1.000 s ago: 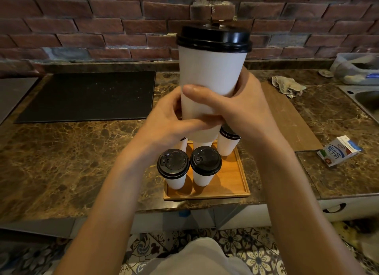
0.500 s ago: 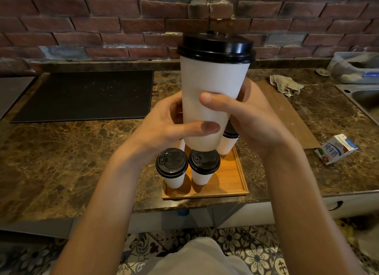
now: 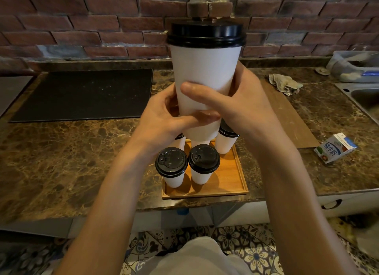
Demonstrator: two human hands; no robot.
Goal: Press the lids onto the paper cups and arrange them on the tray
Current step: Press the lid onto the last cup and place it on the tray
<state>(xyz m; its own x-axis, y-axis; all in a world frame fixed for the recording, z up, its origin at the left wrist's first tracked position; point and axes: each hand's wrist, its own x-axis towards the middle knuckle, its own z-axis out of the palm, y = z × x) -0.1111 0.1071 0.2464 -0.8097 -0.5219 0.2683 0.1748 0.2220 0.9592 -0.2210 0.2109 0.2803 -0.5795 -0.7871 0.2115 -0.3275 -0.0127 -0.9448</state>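
Left hand [image 3: 166,119] and right hand [image 3: 244,108] both grip a lidded cup [image 3: 205,73] above the tray [image 3: 231,184]; lidding looks done, so next it likely goes down beside the cups there.

The paper cup [image 3: 205,73] I hold is plain white; its lid [image 3: 206,34] is glossy black. The standing cups [image 3: 200,177] match it, white with black lids. Tray [image 3: 235,184]: orange-brown wood grain. Counter [image 3: 61,162]: dark brown marble, gold veining. Mat [image 3: 82,94]: black, faintly speckled. Wall [image 3: 82,18]: red-brown brick. Floor tiles [image 3: 252,254]: blue and cream floral pattern. Carton [image 3: 334,148]: white, blue, green.
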